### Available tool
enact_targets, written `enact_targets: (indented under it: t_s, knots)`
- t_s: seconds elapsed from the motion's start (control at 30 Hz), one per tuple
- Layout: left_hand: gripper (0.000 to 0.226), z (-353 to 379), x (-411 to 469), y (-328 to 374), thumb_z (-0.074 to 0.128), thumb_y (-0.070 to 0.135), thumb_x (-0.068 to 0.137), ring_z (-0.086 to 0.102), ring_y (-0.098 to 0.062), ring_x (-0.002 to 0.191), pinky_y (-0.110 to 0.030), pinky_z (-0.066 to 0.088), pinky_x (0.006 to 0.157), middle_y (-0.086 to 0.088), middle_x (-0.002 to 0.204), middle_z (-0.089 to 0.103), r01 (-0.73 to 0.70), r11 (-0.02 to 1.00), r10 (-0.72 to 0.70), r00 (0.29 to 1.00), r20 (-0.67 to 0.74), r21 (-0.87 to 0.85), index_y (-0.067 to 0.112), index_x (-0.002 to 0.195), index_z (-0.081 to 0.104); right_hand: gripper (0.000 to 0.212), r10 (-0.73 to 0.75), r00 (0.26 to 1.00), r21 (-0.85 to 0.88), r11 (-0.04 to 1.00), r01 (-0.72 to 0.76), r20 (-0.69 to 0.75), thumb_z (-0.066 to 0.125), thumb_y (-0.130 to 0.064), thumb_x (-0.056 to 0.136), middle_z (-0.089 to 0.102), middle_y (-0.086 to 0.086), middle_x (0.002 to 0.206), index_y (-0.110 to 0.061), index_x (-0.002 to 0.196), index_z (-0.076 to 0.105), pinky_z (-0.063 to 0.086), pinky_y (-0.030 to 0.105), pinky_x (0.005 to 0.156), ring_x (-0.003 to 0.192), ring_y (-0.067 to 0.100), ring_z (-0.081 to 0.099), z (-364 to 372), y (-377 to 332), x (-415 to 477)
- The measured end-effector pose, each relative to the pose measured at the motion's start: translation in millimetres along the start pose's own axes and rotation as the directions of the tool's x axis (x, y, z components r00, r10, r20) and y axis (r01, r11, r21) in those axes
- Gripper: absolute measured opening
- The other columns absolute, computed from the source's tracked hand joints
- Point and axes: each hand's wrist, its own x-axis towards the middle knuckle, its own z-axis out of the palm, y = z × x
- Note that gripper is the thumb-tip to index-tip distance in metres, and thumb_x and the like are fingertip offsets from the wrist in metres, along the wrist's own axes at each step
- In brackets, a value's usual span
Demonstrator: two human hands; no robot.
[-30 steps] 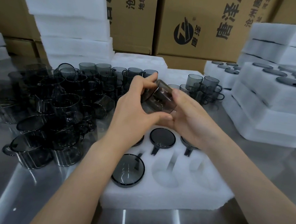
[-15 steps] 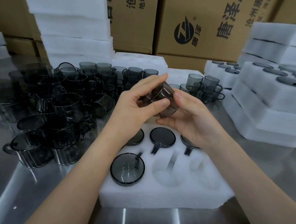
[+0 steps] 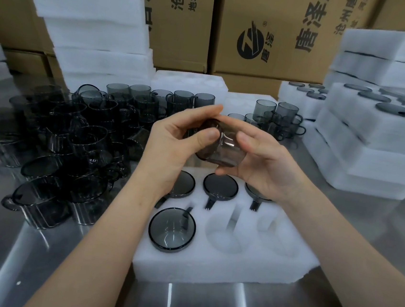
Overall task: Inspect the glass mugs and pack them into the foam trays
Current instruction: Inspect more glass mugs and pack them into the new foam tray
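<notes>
Over the steel tabletop, left hand and right hand grip a dark glass mug, turned further than a second ago, above the foam tray with two empty pockets: still inspecting, not packing.

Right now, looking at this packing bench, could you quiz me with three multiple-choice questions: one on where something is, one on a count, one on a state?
1. The pile of loose mugs lies on which side of the front foam tray?
A) left B) right C) inside it
2. How many of that tray's six pockets hold a mug?
A) two B) four C) six
3. The held mug is:
A) broken in pieces B) seated in a pocket C) gripped by the left hand and right hand above the tray

Answers:
1 A, the pile sits left of the tray.
2 B, the three back pockets and the front left one are filled.
3 C, both hands grip it over the tray.
</notes>
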Motion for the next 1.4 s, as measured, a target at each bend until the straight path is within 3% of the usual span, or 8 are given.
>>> enact_targets:
  t_s: [0.2, 0.33, 0.53, 0.8, 0.93, 1.17, 1.33, 1.4]
  knots:
    - [0.024, 0, 0, 0, 0.062, 0.011, 0.085, 0.069, -0.015, 0.090, -0.034, 0.055, 0.082, 0.004, 0.090, 0.076, -0.024, 0.995, 0.012, 0.993, -0.115, -0.100, 0.028, 0.088, 0.079, 0.044, -0.040, 0.999, -0.027, 0.999, 0.041, 0.035, 0.056, -0.013, 0.088, 0.061, 0.012, 0.127, -0.012, 0.132, 0.057, 0.057, 0.041, 0.077, 0.107, 0.033, 0.064, 3, 2, 0]
    - [0.030, -1, 1, -2, 0.055, -0.003, 0.089, 0.067, -0.015, 0.106, -0.030, 0.052, 0.091, 0.000, 0.105, 0.075, -0.057, 0.975, 0.039, 0.996, -0.085, -0.214, 0.015, 0.107, 0.072, 0.046, -0.047, 0.999, 0.037, 0.998, 0.047, 0.009, 0.052, -0.012, 0.090, 0.063, 0.012, 0.124, -0.009, 0.135, 0.051, 0.056, 0.042, 0.078, 0.108, 0.033, 0.064, 5, 0, -1]
    - [0.045, 0, 1, -2, 0.049, -0.009, 0.089, 0.058, -0.012, 0.122, -0.027, 0.046, 0.100, 0.007, 0.125, 0.067, -0.026, 0.960, 0.050, 0.995, 0.080, -0.279, 0.011, 0.129, 0.055, 0.070, -0.077, 0.997, 0.170, 0.983, 0.072, 0.021, 0.074, -0.026, 0.079, 0.060, 0.017, 0.125, -0.004, 0.139, 0.047, 0.056, 0.043, 0.083, 0.111, 0.033, 0.062, 4, -5, -1]
    - [0.053, 0, -1, 3, 0.073, -0.001, 0.075, 0.056, -0.012, 0.125, -0.023, 0.047, 0.095, 0.005, 0.126, 0.067, 0.007, 0.984, 0.013, 0.994, 0.109, -0.177, 0.017, 0.123, 0.061, 0.053, -0.033, 0.999, 0.117, 0.993, 0.029, 0.033, 0.072, -0.035, 0.083, 0.064, 0.015, 0.124, -0.014, 0.130, 0.060, 0.057, 0.038, 0.083, 0.113, 0.033, 0.062, -1, -6, -2]
    - [0.039, 1, -2, 4, 0.080, 0.010, 0.066, 0.065, -0.015, 0.106, -0.027, 0.051, 0.087, 0.002, 0.106, 0.073, 0.006, 0.995, -0.004, 1.000, 0.022, -0.096, 0.025, 0.102, 0.074, 0.064, -0.003, 0.999, 0.068, 0.998, 0.000, 0.041, 0.071, -0.033, 0.084, 0.062, 0.016, 0.125, -0.008, 0.139, 0.050, 0.058, 0.039, 0.080, 0.111, 0.034, 0.064, -1, -6, -5]
    - [0.006, 3, -5, 7, 0.069, 0.019, 0.082, 0.069, -0.018, 0.079, -0.030, 0.057, 0.068, -0.002, 0.083, 0.074, 0.066, 0.990, -0.090, 0.977, -0.193, -0.125, 0.015, 0.082, 0.074, 0.043, 0.021, 0.992, -0.344, 0.937, -0.063, -0.122, 0.061, -0.021, 0.089, 0.065, 0.008, 0.128, -0.017, 0.131, 0.059, 0.059, 0.041, 0.074, 0.108, 0.032, 0.067, 20, -22, -12]
    - [0.024, -8, -3, 4, 0.054, 0.026, 0.099, 0.069, -0.014, 0.075, -0.027, 0.058, 0.066, -0.003, 0.087, 0.076, 0.173, 0.982, -0.187, 0.909, -0.372, -0.072, 0.016, 0.088, 0.073, 0.028, -0.164, 0.946, -0.732, 0.674, -0.100, -0.281, 0.077, -0.040, 0.069, 0.067, -0.008, 0.092, -0.033, 0.095, 0.068, 0.059, 0.054, 0.066, 0.073, 0.036, 0.066, 49, -37, -40]
    - [0.029, -12, -2, 2, 0.051, 0.031, 0.101, 0.068, -0.013, 0.072, -0.025, 0.056, 0.063, -0.004, 0.087, 0.076, 0.211, 0.977, -0.187, 0.894, -0.408, 0.012, 0.016, 0.089, 0.073, 0.033, -0.196, 0.947, -0.842, 0.527, -0.117, -0.254, 0.070, -0.055, 0.064, 0.063, -0.017, 0.082, -0.034, 0.089, 0.065, 0.056, 0.041, 0.062, 0.062, 0.015, 0.059, 60, -39, -54]
